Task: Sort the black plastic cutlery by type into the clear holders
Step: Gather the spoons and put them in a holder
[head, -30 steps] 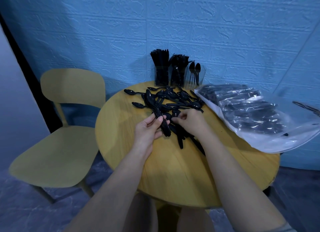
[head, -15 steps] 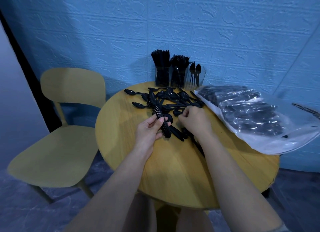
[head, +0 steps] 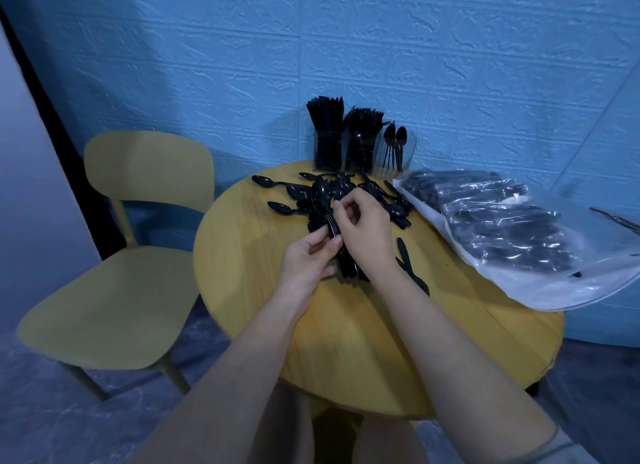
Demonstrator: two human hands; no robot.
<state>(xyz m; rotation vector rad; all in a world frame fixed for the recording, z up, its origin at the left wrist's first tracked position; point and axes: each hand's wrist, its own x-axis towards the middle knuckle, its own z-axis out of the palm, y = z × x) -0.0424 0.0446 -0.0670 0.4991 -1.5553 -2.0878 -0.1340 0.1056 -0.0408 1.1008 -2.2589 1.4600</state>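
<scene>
While both forearms reach forward over the round yellow table [head: 363,353], the left hand [head: 306,259] lies palm-inward with thumb and fingers curled round the handles of a bundle of black spoons [head: 327,214], whose bowls point away toward the wall; the right hand [head: 365,230] sits just beside it, wrist bent, its fingertips pinching at the upper part of the same bundle, so that the two hands touch around the stack; beyond them a loose pile of cutlery [head: 381,197] spreads across the far half of the tabletop, with one spoon [head: 410,271] lying apart near the right wrist; at the far edge against the blue wall [head: 450,65] stand three clear holders, the left holder [head: 327,150] packed with knives, the middle holder [head: 360,150] packed with forks, the right holder [head: 396,155] containing only a few spoons; a clear plastic bag [head: 554,266] of further cutlery rests on the right side of the table; a yellow chair [head: 114,273] stands to the left.
</scene>
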